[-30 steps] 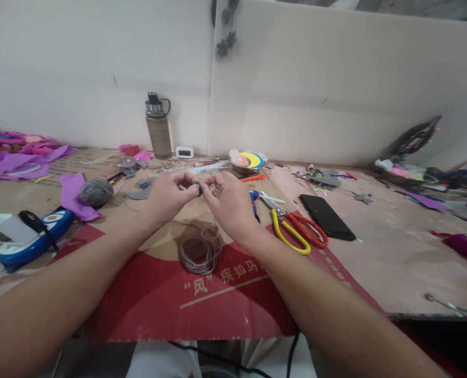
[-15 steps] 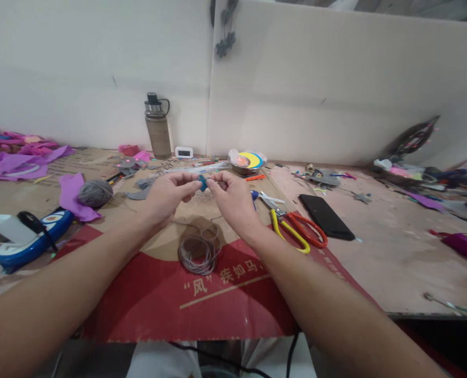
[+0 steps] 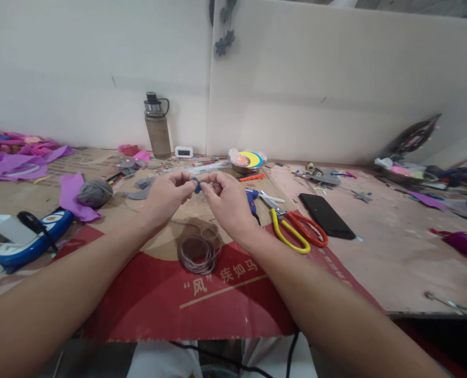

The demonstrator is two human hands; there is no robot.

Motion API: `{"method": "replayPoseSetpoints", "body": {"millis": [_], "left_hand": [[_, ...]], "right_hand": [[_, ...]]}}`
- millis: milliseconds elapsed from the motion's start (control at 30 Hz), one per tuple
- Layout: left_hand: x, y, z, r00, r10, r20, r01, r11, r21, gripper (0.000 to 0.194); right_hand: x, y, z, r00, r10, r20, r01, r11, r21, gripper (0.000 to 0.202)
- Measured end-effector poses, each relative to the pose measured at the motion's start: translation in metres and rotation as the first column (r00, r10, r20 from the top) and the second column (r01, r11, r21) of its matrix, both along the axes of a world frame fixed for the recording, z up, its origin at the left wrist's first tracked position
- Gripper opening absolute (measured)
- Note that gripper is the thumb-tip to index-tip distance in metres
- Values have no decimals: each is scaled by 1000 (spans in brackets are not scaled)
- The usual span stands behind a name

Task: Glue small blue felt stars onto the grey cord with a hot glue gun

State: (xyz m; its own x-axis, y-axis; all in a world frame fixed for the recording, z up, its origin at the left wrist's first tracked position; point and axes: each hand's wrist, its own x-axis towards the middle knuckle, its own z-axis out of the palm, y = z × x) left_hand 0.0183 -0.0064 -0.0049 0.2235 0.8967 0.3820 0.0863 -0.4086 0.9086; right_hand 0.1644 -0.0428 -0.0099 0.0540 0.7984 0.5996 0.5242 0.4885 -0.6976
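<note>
Between my two hands is a small blue piece (image 3: 196,184), too small and covered to name exactly. My left hand (image 3: 169,193) pinches its left side with thumb and forefinger. From the other side, my right hand (image 3: 226,198) pinches it too, fingertips nearly meeting the left ones. Below them a loose coil of thin greyish cord (image 3: 198,255) lies on the red and brown cardboard (image 3: 158,304). Scissors (image 3: 292,226) with one yellow and one red handle rest right of my right hand. A blue glue gun (image 3: 252,198) is partly hidden behind that hand.
A black phone (image 3: 326,216) lies right of the scissors. Leftward are a grey yarn ball (image 3: 95,193), purple fabric (image 3: 73,197) and a blue-and-white device (image 3: 32,241). A bottle (image 3: 157,128), small clock (image 3: 184,152) and metal bowl (image 3: 247,163) stand by the wall.
Both hands have shifted slightly left with the blue piece, which has turned and is more covered by fingers. More of the glue gun shows beside my right hand.
</note>
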Motion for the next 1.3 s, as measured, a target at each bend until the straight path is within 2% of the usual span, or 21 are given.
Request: {"method": "replayPoseSetpoints", "body": {"millis": [133, 333, 667, 833, 933, 1033, 1100, 1300], "left_hand": [[1, 2, -1, 997, -15, 73, 19, 998, -59, 15], [3, 1, -1, 990, -24, 141, 43, 991, -128, 19], [-1, 2, -2, 992, -105, 65, 112, 987, -111, 18], [0, 1, -2, 998, -62, -5, 61, 994, -95, 18], [0, 3, -1, 999, -19, 29, 23, 992, -122, 18], [-2, 6, 1, 994, 33, 105, -17, 990, -142, 16], [-3, 7, 2, 990, 50, 133, -30, 989, -147, 15], [-2, 8, -1, 980, 9, 200, 30, 981, -189, 19]], "right_hand": [[1, -1, 0, 1000, -15, -28, 16, 999, 38, 15], [4, 2, 1, 1000, -20, -21, 20, 1000, 14, 7], [11, 6, 3, 996, -73, 52, 72, 997, 12, 9], [10, 7, 3, 998, -53, -46, 48, 994, -100, 10], [8, 8, 0, 995, -7, -100, -8, 990, -144, 10], [6, 8, -4, 992, 42, -118, -59, 987, -150, 21], [5, 9, -6, 991, 52, -121, -69, 988, -141, 19], [6, 7, -4, 989, 38, -141, -50, 995, -88, 18]]}}
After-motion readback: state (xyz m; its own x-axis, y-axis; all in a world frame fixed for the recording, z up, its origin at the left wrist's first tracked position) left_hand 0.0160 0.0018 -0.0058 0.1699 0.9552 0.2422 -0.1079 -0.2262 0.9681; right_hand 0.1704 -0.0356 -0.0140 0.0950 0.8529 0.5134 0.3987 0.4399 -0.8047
